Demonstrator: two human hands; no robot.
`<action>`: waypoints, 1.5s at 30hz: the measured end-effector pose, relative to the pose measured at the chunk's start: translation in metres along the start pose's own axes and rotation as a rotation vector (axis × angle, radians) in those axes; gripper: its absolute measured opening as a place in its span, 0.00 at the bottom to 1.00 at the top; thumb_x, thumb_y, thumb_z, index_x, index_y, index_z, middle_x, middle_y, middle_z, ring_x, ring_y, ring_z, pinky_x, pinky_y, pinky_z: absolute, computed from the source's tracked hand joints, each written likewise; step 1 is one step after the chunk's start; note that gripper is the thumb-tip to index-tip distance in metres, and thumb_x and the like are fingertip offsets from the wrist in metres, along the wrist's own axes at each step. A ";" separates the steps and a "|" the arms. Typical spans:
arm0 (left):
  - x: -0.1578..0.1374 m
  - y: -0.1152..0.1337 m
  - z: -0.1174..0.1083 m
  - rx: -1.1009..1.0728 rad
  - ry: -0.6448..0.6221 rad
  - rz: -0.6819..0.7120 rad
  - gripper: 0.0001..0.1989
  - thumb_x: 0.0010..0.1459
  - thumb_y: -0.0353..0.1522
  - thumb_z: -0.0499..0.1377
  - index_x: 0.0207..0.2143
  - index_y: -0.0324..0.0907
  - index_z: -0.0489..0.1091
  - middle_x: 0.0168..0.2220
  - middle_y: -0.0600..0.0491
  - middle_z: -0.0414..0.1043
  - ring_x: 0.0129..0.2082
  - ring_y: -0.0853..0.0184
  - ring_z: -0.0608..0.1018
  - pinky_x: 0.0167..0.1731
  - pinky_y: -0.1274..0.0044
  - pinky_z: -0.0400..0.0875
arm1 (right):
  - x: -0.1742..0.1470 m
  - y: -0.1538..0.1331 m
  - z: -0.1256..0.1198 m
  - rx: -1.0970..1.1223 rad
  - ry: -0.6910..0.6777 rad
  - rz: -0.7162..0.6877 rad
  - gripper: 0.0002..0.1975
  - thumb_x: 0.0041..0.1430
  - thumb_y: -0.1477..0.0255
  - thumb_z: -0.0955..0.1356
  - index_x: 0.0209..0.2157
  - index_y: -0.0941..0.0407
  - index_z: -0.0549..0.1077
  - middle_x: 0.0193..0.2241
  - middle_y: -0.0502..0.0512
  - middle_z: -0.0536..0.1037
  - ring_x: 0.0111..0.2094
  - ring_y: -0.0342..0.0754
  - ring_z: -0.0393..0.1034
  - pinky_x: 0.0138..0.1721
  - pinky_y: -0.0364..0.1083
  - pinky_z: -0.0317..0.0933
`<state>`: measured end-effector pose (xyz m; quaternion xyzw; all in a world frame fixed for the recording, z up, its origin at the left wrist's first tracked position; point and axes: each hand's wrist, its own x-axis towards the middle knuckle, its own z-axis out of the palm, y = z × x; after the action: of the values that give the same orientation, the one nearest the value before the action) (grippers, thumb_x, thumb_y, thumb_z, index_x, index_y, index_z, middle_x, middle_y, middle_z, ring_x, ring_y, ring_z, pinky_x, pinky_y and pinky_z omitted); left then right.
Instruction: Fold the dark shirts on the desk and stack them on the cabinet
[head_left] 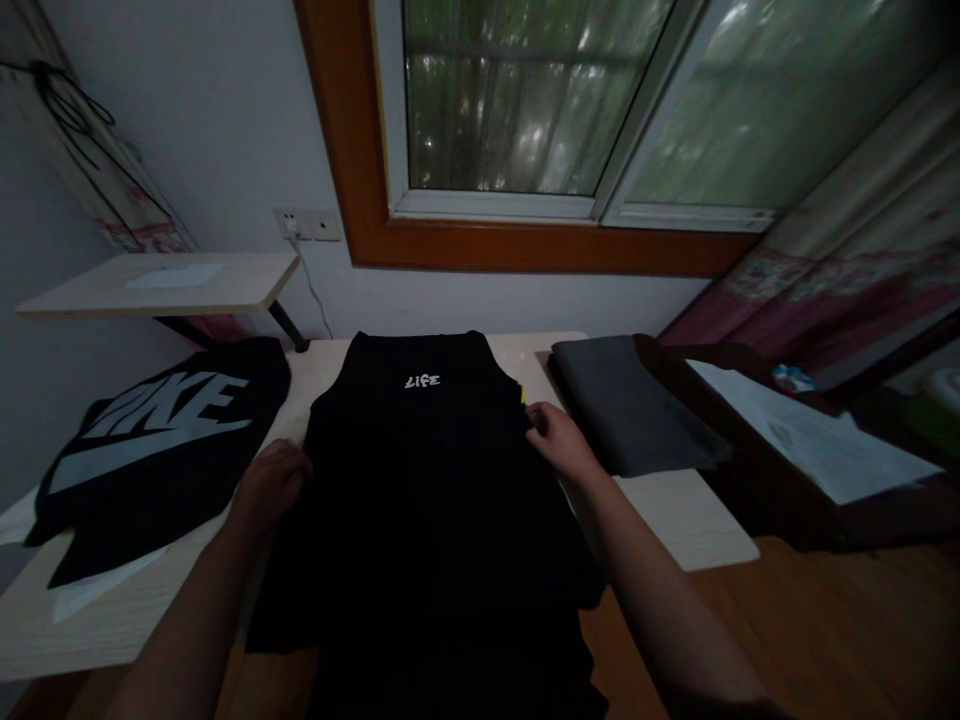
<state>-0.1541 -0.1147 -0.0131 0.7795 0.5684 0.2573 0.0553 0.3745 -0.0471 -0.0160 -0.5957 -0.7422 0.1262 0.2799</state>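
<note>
A black sleeveless top (435,470) with small white lettering lies spread over the table, its lower part hanging past the near edge. My left hand (276,478) is at the garment's left edge, fingers curled in against the cloth. At the right edge, just below a small yellow patch, my right hand (553,435) pinches the fabric between thumb and fingers. What the left fingertips hold is partly hidden in the dark cloth.
Left of the top lies a black garment (172,430) with large grey letters. A raised shelf (172,285) stands behind it. Folded grey cloth (637,405) rests at the right, near a paper sheet (802,430) on a dark surface. A window (540,110) is behind the table (690,520).
</note>
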 end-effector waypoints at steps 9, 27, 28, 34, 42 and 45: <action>0.002 0.003 0.000 -0.003 0.081 -0.015 0.12 0.54 0.28 0.53 0.33 0.46 0.77 0.33 0.51 0.76 0.39 0.60 0.77 0.45 0.69 0.71 | -0.002 -0.005 -0.002 -0.011 0.052 -0.064 0.15 0.62 0.69 0.64 0.50 0.56 0.71 0.39 0.57 0.73 0.39 0.52 0.70 0.46 0.50 0.65; 0.000 0.004 -0.002 0.030 -0.062 0.014 0.10 0.48 0.27 0.52 0.22 0.45 0.71 0.27 0.52 0.67 0.29 0.64 0.73 0.33 0.73 0.68 | -0.001 -0.001 -0.004 -0.057 -0.050 -0.042 0.20 0.52 0.75 0.65 0.47 0.56 0.76 0.29 0.52 0.73 0.36 0.50 0.69 0.40 0.46 0.62; 0.000 0.003 -0.002 0.043 -0.075 0.025 0.09 0.48 0.27 0.52 0.21 0.45 0.71 0.26 0.52 0.67 0.29 0.64 0.72 0.33 0.72 0.68 | -0.001 -0.003 -0.004 -0.059 -0.055 -0.036 0.18 0.52 0.75 0.65 0.45 0.55 0.76 0.27 0.51 0.73 0.35 0.50 0.68 0.39 0.46 0.61; -0.002 -0.003 -0.003 0.041 -0.065 0.068 0.11 0.52 0.29 0.52 0.21 0.45 0.70 0.26 0.52 0.67 0.30 0.63 0.72 0.35 0.71 0.69 | -0.003 -0.006 -0.006 -0.059 -0.030 -0.091 0.07 0.52 0.76 0.65 0.34 0.54 0.72 0.30 0.52 0.72 0.35 0.50 0.67 0.40 0.47 0.62; 0.000 0.002 -0.004 0.024 0.076 0.051 0.12 0.55 0.29 0.54 0.36 0.46 0.78 0.35 0.51 0.78 0.42 0.59 0.76 0.48 0.68 0.70 | -0.003 0.000 -0.001 -0.021 0.044 -0.085 0.10 0.63 0.69 0.65 0.45 0.54 0.72 0.41 0.57 0.72 0.43 0.52 0.71 0.49 0.50 0.65; -0.001 0.003 -0.005 0.028 0.100 0.030 0.11 0.55 0.29 0.53 0.32 0.45 0.77 0.34 0.50 0.77 0.40 0.60 0.76 0.45 0.69 0.71 | -0.002 0.001 -0.002 0.000 0.016 -0.094 0.10 0.63 0.69 0.64 0.45 0.54 0.73 0.38 0.56 0.73 0.40 0.51 0.71 0.46 0.48 0.65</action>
<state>-0.1544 -0.1174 -0.0082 0.7748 0.5624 0.2885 0.0121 0.3768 -0.0493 -0.0158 -0.5612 -0.7672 0.1081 0.2911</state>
